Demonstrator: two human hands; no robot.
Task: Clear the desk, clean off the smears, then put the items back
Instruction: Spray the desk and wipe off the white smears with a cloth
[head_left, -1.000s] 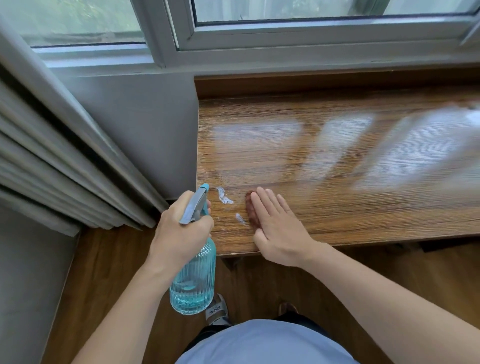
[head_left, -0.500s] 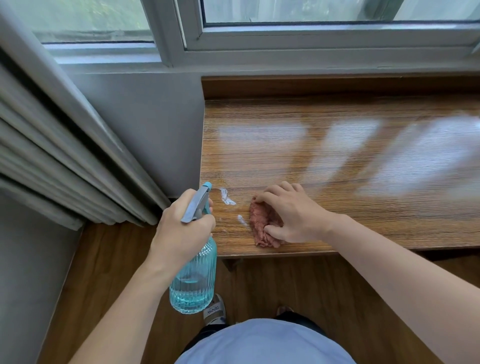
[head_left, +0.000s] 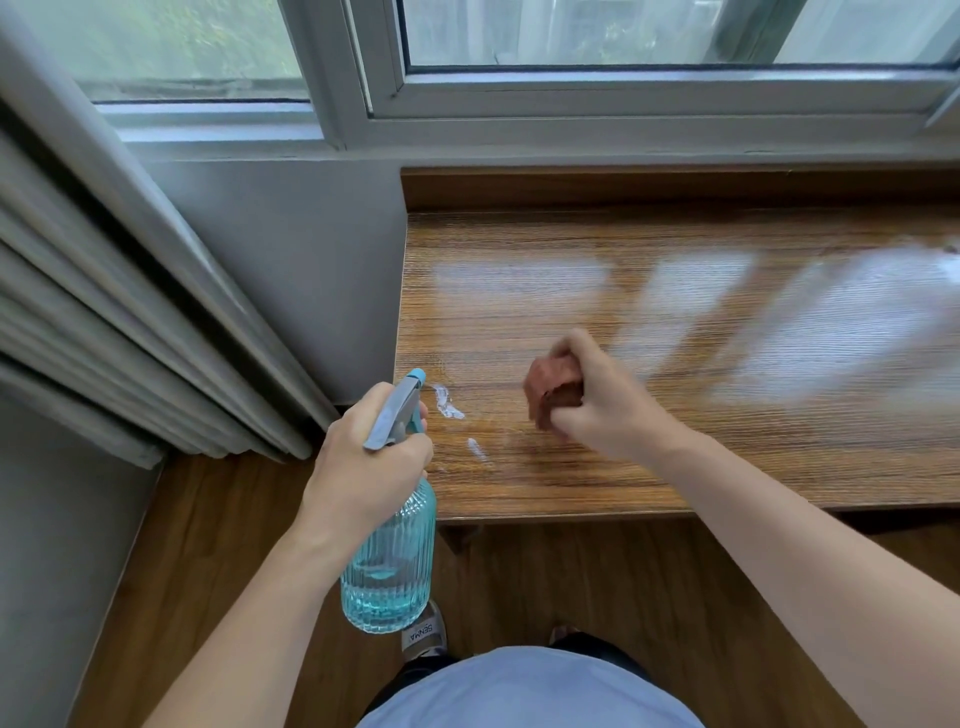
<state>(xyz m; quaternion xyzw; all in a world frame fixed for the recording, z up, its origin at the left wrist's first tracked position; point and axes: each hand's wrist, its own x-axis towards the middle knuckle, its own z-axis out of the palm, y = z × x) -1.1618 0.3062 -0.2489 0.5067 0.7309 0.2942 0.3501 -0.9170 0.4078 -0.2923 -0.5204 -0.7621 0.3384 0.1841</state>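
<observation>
Lifted off the smears (head_left: 449, 402), the right hand (head_left: 597, 402) now bunches the cloth (head_left: 551, 384) in a closed grip over the counter (head_left: 675, 467). Left hand (head_left: 363, 452) clamps the sprayer (head_left: 389, 561). Counter cleared; smears remain, items unreturned.

Two white smears (head_left: 448, 402) mark the wooden desk's (head_left: 675, 312) near-left corner.
</observation>
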